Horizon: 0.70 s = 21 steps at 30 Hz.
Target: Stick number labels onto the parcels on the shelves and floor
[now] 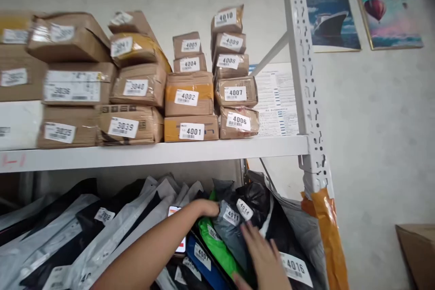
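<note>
My left hand reaches in among upright mailing bags on the lower shelf and meets the top left edge of a grey mailing bag labelled 4011. Its fingers are hidden there, so its grip does not show. A bright green mailing bag leans just left of the grey one. My right hand is open, fingers spread, over the grey bag's right side and close to a black bag labelled 4014. Partly behind my left forearm is a lit phone.
Numbered cardboard boxes stand stacked on the white upper shelf. A perforated shelf post with orange tape rises at the right. More bags fill the lower shelf to the left. A carton shows at the far right.
</note>
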Tool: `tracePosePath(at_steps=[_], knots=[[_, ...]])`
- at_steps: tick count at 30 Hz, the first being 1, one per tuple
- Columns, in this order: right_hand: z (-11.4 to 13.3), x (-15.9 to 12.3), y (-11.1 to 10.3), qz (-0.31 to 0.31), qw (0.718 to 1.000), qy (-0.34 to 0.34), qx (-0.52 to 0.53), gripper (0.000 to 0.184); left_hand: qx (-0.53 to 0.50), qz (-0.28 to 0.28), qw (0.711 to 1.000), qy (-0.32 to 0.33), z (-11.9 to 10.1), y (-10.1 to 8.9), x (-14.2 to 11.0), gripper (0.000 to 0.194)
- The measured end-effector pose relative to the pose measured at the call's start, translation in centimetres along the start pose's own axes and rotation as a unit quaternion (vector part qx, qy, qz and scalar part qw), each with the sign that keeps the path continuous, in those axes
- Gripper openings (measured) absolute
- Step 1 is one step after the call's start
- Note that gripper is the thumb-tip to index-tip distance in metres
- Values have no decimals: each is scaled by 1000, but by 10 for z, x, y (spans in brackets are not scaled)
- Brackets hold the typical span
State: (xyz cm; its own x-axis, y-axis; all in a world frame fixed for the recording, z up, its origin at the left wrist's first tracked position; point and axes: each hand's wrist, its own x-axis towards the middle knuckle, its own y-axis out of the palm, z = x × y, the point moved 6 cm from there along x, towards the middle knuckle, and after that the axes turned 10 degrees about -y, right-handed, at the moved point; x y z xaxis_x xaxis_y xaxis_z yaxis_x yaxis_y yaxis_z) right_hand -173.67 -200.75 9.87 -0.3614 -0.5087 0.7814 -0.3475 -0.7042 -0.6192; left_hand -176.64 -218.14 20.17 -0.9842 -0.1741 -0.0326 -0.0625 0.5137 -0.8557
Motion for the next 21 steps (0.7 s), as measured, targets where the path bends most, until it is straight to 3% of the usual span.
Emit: tracePosePath(at_steps=[3, 5, 7, 9, 11, 13, 15, 17, 21], knots=[[12, 28, -11, 91, 995, -5, 44, 71, 88, 0, 996, 7, 4, -5, -63, 25], [23, 56, -47, 108, 989, -1, 103, 66, 150, -20, 987, 51, -5, -23, -106, 30], [46, 90, -98, 108, 982, -34, 152, 44, 228, -79, 962, 127, -25, -52, -149, 28], [75, 129, -160, 13, 979, -77, 191, 28, 287, -173, 925, 182, -51, -88, -188, 28], [104, 167, -217, -154, 962, -118, 192, 28, 320, -269, 885, 203, -75, -125, -218, 30], [132, 202, -253, -280, 936, -166, 138, 27, 361, -356, 837, 205, -95, -157, -239, 31], [156, 239, -268, -335, 923, -185, 47, 41, 421, -409, 785, 198, -110, -177, -250, 29], [170, 280, -277, -353, 922, -158, 18, 49, 479, -420, 748, 185, -119, -186, -251, 26], [191, 351, -291, -343, 937, -70, -5, 61, 515, -404, 734, 182, -125, -182, -251, 24]])
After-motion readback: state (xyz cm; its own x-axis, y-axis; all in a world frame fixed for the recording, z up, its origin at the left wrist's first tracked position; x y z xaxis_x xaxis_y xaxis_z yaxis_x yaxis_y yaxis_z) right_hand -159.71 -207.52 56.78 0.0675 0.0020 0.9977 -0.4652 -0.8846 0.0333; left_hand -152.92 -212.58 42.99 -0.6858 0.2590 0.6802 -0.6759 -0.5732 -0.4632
